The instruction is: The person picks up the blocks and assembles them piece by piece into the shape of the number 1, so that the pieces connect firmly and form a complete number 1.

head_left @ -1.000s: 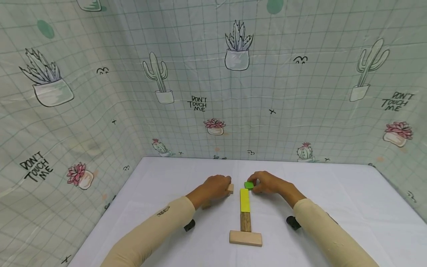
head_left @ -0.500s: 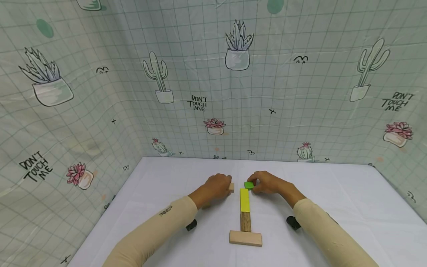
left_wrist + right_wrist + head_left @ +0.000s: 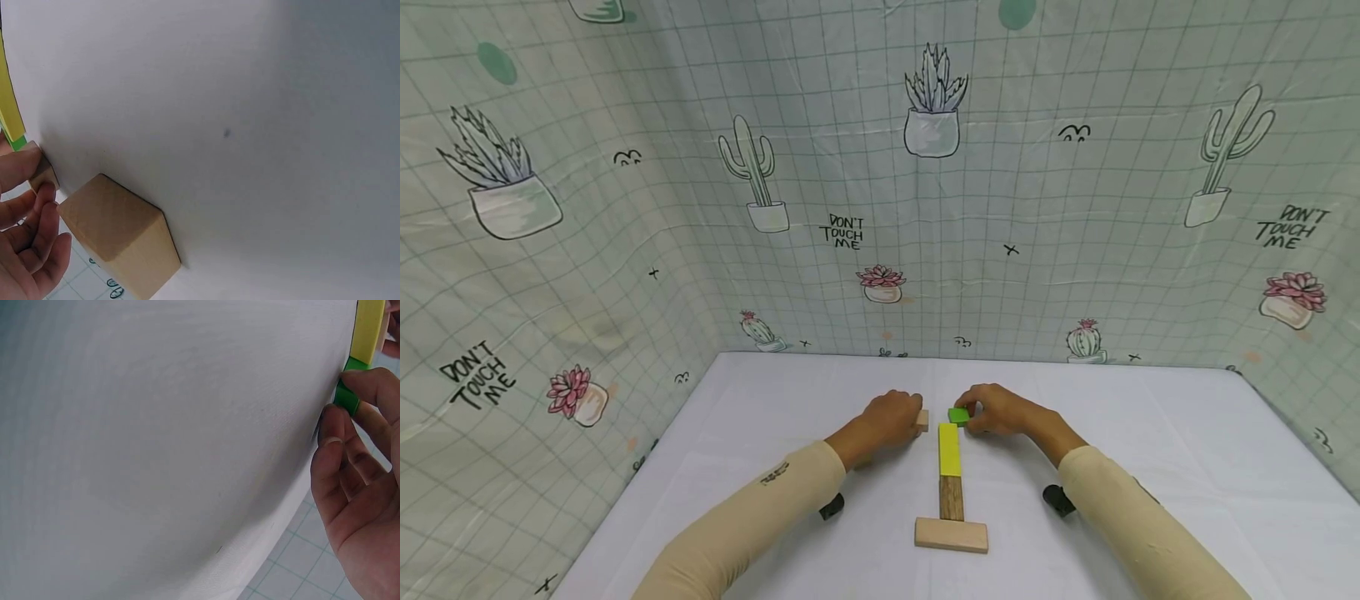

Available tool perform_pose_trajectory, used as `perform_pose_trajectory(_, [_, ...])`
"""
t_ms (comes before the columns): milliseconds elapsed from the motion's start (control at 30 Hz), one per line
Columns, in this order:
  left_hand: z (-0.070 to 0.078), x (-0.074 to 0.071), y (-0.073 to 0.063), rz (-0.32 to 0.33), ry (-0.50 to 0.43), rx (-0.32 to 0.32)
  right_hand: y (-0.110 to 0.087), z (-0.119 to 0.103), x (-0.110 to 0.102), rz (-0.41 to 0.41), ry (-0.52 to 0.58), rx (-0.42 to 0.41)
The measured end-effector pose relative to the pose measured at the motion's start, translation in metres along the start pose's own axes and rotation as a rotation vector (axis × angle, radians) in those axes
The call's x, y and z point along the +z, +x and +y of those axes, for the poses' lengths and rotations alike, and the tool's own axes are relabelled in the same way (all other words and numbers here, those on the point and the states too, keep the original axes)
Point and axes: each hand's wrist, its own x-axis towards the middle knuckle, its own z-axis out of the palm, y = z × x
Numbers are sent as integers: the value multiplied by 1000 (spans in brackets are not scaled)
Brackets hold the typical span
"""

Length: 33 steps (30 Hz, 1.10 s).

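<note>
In the head view a column of blocks lies on the white table: a pale wooden bar [image 3: 951,535] set crosswise at the near end, then a brown block [image 3: 951,498], then a yellow block [image 3: 949,450]. At the far end of the yellow one is a green block [image 3: 958,416], which my right hand [image 3: 1002,411] pinches between thumb and fingers. My left hand [image 3: 891,417] pinches a small pale wooden block [image 3: 922,420], just left of the green one with a gap between them. A larger wooden block [image 3: 122,231] stands beside my left hand in the left wrist view.
From the head view, my left forearm mostly hides the larger wooden block. A black device [image 3: 832,506] sits under the left sleeve and another black device [image 3: 1059,500] under the right. A patterned cloth [image 3: 970,275] hangs behind the table's far edge.
My left hand has shifted slightly to the right with the small wooden block, closer to the green one. My right hand and the column of blocks stay in place.
</note>
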Motion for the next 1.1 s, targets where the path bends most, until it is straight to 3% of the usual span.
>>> perform_pose_trajectory(1100, [2,6,7,30,-109,-7,-1,-3,-2,-1,4,1])
